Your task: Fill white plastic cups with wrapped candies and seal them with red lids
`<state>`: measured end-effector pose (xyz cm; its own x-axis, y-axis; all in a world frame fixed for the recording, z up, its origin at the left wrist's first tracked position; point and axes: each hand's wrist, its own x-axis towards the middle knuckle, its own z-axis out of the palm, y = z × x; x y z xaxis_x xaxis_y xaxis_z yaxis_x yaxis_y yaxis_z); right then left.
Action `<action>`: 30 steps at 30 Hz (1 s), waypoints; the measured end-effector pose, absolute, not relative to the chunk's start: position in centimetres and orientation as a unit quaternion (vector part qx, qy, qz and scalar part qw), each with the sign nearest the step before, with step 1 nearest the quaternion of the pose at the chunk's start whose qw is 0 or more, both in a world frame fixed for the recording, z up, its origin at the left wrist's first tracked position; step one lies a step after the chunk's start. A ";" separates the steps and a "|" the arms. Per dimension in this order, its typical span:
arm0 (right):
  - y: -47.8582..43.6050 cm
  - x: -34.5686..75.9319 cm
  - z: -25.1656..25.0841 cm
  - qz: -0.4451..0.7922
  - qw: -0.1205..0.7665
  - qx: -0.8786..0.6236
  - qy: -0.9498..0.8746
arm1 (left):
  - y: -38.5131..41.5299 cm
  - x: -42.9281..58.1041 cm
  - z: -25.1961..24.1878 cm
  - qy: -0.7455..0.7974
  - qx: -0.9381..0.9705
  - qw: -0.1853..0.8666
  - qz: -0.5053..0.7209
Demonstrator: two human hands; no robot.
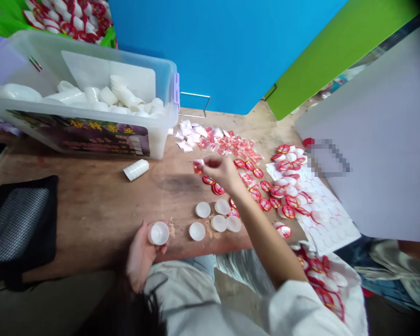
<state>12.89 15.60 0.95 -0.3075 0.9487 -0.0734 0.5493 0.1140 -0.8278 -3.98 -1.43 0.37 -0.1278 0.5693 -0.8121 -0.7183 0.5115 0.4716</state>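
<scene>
From the seated position at a wooden workbench (91,186), with 12 o'clock straight ahead, a blue wall (224,46) and a green panel (336,56) stand beyond the far edge. A grey-white board (381,140) occupies 2 o'clock. At 10 o'clock, a clear plastic storage bin (91,65) with a lilac latch (176,89) holds white plastic cups (122,93).

A loose spread of white and red sachets (213,140) lies at 12 to 1 o'clock. Round red-and-white labels (283,200) are scattered at 2 to 3 o'clock, many on a white backing sheet (332,228). A short stack of white cups (136,170) lies on its side at 11 o'clock, near the bin. Five separate white cups (219,223) sit close together near 12 o'clock.

The left hand (142,254) is closed around a single white cup (159,233). The right hand (220,170) pinches a small red-and-white piece (198,166), apparently a label, though it is too small to confirm.
</scene>
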 end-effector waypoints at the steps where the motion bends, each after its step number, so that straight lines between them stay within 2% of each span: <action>1: 13.1 12.4 1.0 0.460 0.303 -0.493 -0.673 | -1.3 -3.9 0.4 0.557 -0.062 0.666 0.492; 3: 8.2 11.2 0.8 0.517 0.367 -0.461 -0.620 | -1.3 -3.7 0.2 0.535 -0.061 0.682 0.495; 5: 4.1 10.0 0.0 0.514 0.405 -0.477 -0.586 | -1.4 -3.4 -0.2 0.506 -0.045 0.696 0.508; 11: -0.6 8.1 -2.8 0.387 0.463 -0.497 -0.624 | -2.8 -2.6 -1.2 0.499 0.091 0.701 0.501; 13: -0.9 8.3 -3.1 0.368 0.465 -0.502 -0.629 | -3.0 -2.4 -1.4 0.516 0.111 0.694 0.489; 18: -2.5 9.4 -1.7 0.391 0.371 -0.446 -0.715 | -3.0 -2.4 -1.0 0.551 0.143 0.670 0.476; 20: -3.0 10.3 -1.1 0.401 0.373 -0.422 -0.722 | -3.0 -2.4 -0.8 0.561 0.169 0.666 0.461; 22: -2.6 12.3 -1.0 0.364 0.429 -0.449 -0.694 | -3.1 -2.4 -0.7 0.574 0.210 0.643 0.461; 25: 0.1 17.6 -1.7 0.213 0.477 -0.581 -0.625 | -3.3 -2.6 -1.0 0.598 0.261 0.585 0.482; 27: 2.8 22.3 -2.5 0.123 0.380 -0.680 -0.615 | -3.4 -2.8 -1.2 0.601 0.268 0.586 0.473; 29: 5.4 26.7 -3.4 0.057 0.205 -0.758 -0.617 | -3.5 -3.0 -1.3 0.595 0.252 0.602 0.469; 30: 6.5 28.5 -3.8 0.052 0.173 -0.767 -0.616 | -3.5 -3.1 -1.2 0.591 0.236 0.605 0.478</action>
<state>28.48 6.52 -3.76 0.2346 0.9629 0.1336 0.9273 -0.1804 -0.3281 -3.06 -3.48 -1.17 -0.1560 0.8573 -0.4906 -0.3000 0.4321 0.8504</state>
